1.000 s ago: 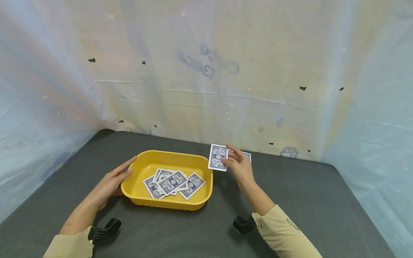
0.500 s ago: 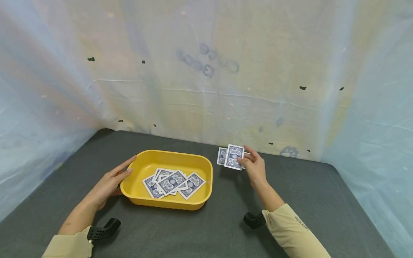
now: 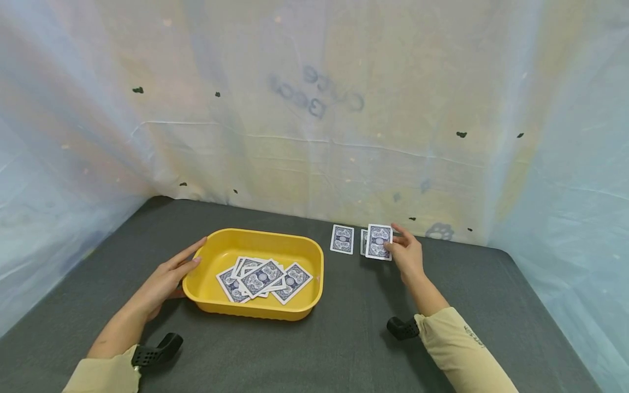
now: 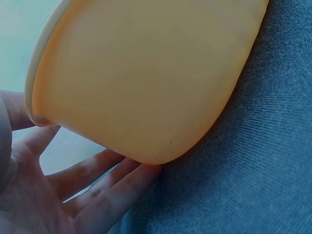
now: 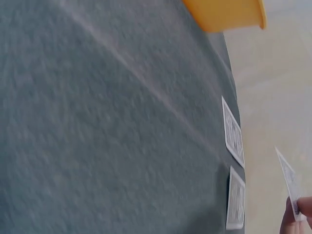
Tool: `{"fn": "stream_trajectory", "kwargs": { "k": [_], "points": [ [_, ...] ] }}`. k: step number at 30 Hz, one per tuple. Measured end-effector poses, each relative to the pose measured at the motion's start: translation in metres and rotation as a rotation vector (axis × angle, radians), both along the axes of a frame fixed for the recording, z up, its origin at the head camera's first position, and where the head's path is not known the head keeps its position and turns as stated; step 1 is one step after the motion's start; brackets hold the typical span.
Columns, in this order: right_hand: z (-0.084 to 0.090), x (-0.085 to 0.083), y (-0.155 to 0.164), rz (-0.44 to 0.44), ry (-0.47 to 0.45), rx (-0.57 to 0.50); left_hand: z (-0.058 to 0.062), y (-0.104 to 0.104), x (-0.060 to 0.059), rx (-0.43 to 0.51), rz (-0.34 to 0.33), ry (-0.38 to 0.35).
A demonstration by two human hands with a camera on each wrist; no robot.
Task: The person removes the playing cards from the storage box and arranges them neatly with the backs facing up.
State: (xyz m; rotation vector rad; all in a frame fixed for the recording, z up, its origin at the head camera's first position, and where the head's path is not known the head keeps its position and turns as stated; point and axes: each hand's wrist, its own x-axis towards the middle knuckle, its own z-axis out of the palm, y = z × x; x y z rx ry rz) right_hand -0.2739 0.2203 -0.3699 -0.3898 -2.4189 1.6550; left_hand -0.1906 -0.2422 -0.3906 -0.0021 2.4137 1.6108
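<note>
A yellow tray (image 3: 265,235) sits on the dark grey table and holds several blue-backed playing cards (image 3: 262,278) lying face down. My left hand (image 3: 183,264) rests with straight fingers against the tray's left wall (image 4: 146,83). To the right of the tray, my right hand (image 3: 396,246) pinches one blue-backed card (image 3: 379,241) just above the table. One card (image 3: 342,239) lies flat near the back wall. A second card (image 3: 363,242) is partly hidden behind the held one. The right wrist view shows both table cards (image 5: 233,131) (image 5: 236,200) and the held card (image 5: 288,178) edge-on.
The grey table (image 3: 344,338) is enclosed by a pale plastic sheet wall (image 3: 314,136) at the back and on both sides. Black wrist mounts (image 3: 157,349) (image 3: 402,328) sit on both forearms.
My right hand has carried the pinched card rightwards, from beside the tray's right rim to past the two cards on the table. The left hand and the tray have stayed still.
</note>
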Motion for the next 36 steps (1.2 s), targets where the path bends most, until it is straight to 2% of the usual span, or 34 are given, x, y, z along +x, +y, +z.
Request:
{"fn": "stream_trajectory", "kwargs": {
  "k": [7, 19, 36],
  "points": [
    [-0.001, -0.006, 0.015, -0.014, -0.047, 0.029, 0.001, 0.000, 0.000, 0.003, -0.002, -0.004],
    [-0.014, -0.016, 0.040, -0.047, -0.093, 0.068, 0.001, 0.001, 0.000, -0.001, 0.002, -0.013],
    [-0.022, -0.023, 0.052, -0.057, -0.094, 0.134, 0.002, 0.000, 0.001, 0.008, 0.001, -0.002]
  ]
}}
